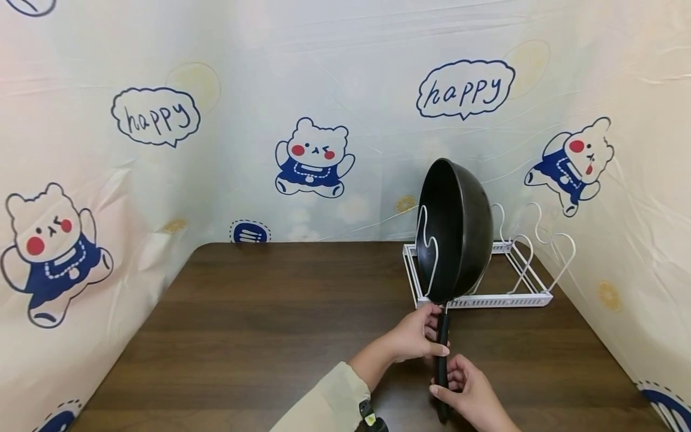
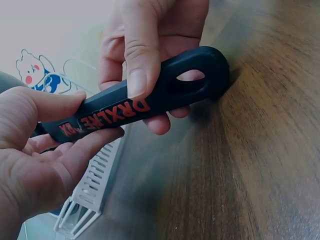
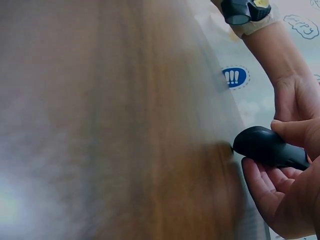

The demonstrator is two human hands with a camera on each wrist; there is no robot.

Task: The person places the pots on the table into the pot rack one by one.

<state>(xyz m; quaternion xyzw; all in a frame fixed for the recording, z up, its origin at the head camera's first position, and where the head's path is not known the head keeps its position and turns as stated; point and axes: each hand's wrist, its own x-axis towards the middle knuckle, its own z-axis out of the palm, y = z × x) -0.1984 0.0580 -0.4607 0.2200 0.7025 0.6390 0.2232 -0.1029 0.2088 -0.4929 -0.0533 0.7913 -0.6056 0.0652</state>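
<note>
A dark wok (image 1: 475, 222) stands on its side in the white wire rack (image 1: 502, 301), its hollow turned to the left and its handle pointing toward me. Near the bowl, my left hand (image 1: 412, 336) grips the black handle (image 1: 442, 327) between thumb and fingers. My right hand (image 1: 472, 390) pinches the same handle closer to its end. Red lettering and a hanging hole show on the handle (image 2: 115, 107) in the left wrist view. In the right wrist view the rounded handle end (image 3: 265, 145) lies between the right thumb and fingers.
Several curved wire dividers (image 1: 567, 258) rise from the right part of the rack. The brown wooden table (image 1: 259, 336) extends to the left. A cloth printed with bears (image 1: 313, 162) hangs behind and along both sides. A black wrist device (image 1: 371, 417) sits at the left sleeve.
</note>
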